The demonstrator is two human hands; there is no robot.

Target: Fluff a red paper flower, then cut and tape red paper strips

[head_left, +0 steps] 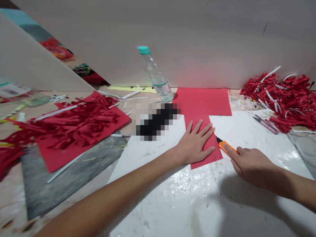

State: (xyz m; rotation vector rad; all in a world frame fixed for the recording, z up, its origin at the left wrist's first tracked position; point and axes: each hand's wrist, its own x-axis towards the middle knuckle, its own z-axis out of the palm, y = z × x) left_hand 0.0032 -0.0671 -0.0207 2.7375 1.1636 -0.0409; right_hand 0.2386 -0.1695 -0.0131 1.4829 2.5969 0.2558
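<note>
My left hand point(197, 141) lies flat with fingers spread, pressing on a narrow red sheet point(207, 156) on the white board. In my right hand point(249, 163) is an orange utility knife point(226, 147), its dark blade end touching or close to the right edge of that sheet. Behind the narrow piece, a wider red sheet point(204, 100) lies against the wall; whether the two are separate I cannot tell. The white board point(158, 197), scratched and shiny, is under both hands.
A clear bottle point(160, 82) with a teal cap leans behind the board, beside a blurred-out black thing point(158, 121). To the left, cut red strips point(76, 125) lie on a red sheet over a grey mat point(74, 184). At right are small scissors point(266, 124) and red fringed bunches point(291, 95).
</note>
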